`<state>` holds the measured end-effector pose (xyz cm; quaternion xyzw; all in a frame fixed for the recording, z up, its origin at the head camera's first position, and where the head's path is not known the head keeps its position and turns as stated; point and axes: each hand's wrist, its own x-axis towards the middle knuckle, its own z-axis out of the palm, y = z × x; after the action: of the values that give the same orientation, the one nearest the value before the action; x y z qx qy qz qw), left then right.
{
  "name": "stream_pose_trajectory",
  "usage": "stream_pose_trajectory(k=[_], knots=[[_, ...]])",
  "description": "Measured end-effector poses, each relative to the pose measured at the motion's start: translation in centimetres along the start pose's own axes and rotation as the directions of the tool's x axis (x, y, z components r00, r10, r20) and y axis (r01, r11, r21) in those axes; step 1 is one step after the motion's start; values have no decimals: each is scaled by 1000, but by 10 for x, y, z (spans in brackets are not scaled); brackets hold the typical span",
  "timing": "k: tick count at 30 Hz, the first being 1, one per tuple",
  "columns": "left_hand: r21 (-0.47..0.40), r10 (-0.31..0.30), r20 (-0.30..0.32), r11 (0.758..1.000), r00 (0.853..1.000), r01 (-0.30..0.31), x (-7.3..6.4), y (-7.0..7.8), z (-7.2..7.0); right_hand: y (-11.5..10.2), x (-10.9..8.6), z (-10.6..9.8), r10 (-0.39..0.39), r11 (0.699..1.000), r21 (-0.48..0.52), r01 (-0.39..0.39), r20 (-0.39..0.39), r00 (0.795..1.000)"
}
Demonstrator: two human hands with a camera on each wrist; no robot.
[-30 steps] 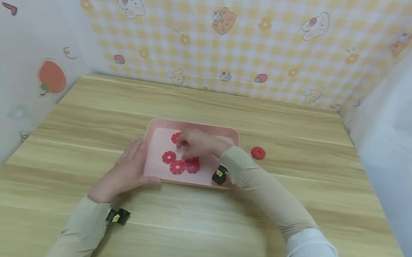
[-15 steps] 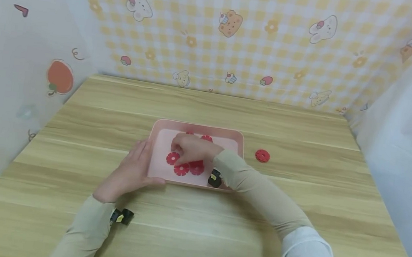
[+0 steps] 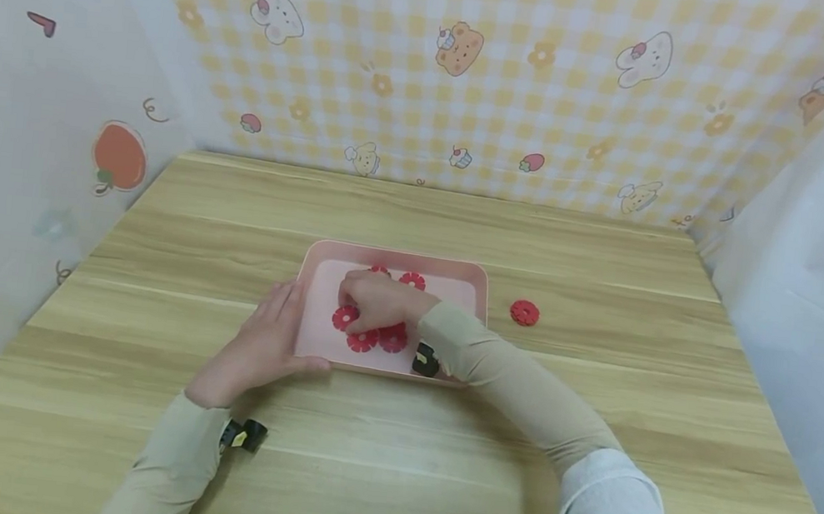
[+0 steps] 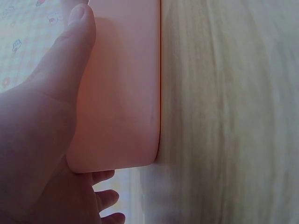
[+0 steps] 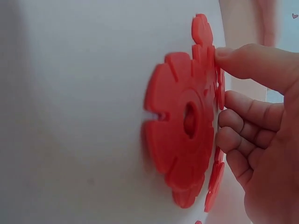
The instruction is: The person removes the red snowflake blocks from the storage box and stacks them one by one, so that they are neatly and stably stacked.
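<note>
Left hand: thumb and fingers of the left hand (image 3: 263,338) stand apart astride the tray's near-left corner, a brace; uneven pressure could slide the tray.
Pink tray: the pink tray (image 3: 313,339) lies flat on the table (image 3: 391,456), holding several red notched discs.
Left disc: the left disc (image 3: 339,317) is under the fingertips, touching or nearly touching the near disc (image 3: 362,342); lifting one could drag the other.
Right hand: thumb and index of the right hand (image 3: 381,300) bend down at disc edges; whether they pinch one I cannot tell. Such thin edges might slip.
Wrist camera: the wrist camera (image 3: 425,361) hangs low by the near rim; an arm swing could knock it there.
Outer disc: the outer disc (image 3: 524,312) lies outside, right of the tray; a sweeping sleeve could shift it.
</note>
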<state>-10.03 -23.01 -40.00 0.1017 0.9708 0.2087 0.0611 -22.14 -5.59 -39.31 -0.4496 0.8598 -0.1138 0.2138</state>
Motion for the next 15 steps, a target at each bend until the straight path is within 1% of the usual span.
stream_pose_trajectory(k=[5,11,13,15], knots=[[1,-1,1,1000,1000,1,-1,1,0,-1,-1,1,14,1000,-10,-14,1,1000],[-18,-11,-1,1000,1000,11,-2,1,1,1,-6,-4,64,996,58,-65,21,998],[-21,-15,-4,1000,1000,15,-2,1,0,3,-8,-8,70,995,75,-71,17,997],[-16,-9,-8,1000,1000,9,-2,1,1,5,-11,-12,63,995,71,-63,2,998]])
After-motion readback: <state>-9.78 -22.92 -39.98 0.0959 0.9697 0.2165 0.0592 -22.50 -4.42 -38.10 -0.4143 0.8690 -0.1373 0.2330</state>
